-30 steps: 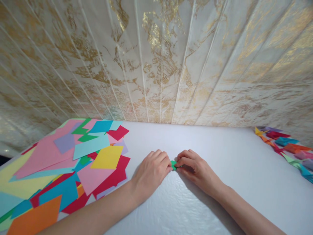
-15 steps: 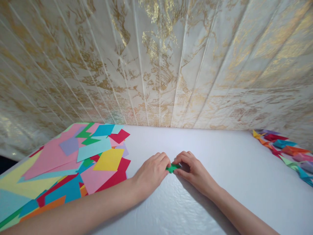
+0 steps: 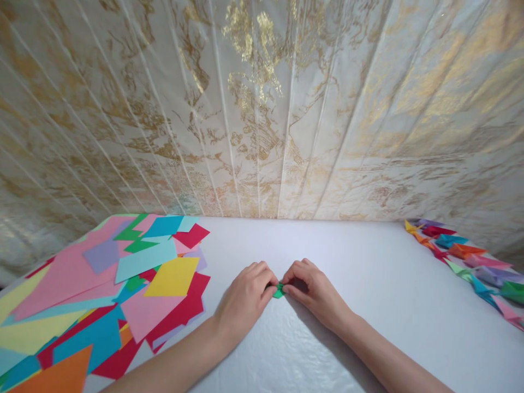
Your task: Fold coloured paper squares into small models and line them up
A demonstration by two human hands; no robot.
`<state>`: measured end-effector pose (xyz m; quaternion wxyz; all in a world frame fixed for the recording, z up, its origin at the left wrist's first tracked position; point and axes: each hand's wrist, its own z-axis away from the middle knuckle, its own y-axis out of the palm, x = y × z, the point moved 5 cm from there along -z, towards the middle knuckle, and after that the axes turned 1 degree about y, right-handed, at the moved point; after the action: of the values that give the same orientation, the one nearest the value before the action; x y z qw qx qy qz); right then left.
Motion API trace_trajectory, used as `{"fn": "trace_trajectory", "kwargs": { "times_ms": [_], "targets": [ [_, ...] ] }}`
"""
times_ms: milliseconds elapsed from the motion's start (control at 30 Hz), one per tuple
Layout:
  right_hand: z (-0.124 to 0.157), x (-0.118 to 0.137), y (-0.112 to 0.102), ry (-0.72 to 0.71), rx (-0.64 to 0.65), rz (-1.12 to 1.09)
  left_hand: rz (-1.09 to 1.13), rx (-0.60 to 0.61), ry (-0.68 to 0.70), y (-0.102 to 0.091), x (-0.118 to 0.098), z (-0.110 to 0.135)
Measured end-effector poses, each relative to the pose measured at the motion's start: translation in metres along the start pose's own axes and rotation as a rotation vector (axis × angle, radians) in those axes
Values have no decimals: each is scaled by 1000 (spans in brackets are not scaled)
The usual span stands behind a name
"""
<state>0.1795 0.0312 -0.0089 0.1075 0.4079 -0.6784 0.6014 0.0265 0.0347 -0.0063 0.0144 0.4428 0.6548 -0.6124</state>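
The small green paper [image 3: 278,293] is in the middle of the white worktop [image 3: 262,355], between the two hands. The left hand [image 3: 249,292] pinches one side of it, and the right hand [image 3: 314,289] pinches the other, with the fingers of both closed on it. It is small and looks folded, so I think the folding is partly done. I can't tell how many folds are left. Over on the right, bright folded shapes [image 3: 464,251] sit in rows and look finished. On the left, lots of flat papers [image 3: 174,277] are not folded yet.
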Motion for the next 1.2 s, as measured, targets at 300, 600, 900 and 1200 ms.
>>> {"fn": "trace_trajectory", "kwargs": {
  "times_ms": [300,600,900,1200],
  "targets": [
    [4,11,-1,-201,-11,68,130,-47,-26,-2,7,2],
    [6,12,-3,-207,-63,74,188,-119,-35,-7,4,1],
    [5,11,-8,-258,-62,48,192,-81,50,-6,-2,3],
    [1,-10,-39,-92,-263,-18,294,-206,-85,-21,9,-2]
  ]
}}
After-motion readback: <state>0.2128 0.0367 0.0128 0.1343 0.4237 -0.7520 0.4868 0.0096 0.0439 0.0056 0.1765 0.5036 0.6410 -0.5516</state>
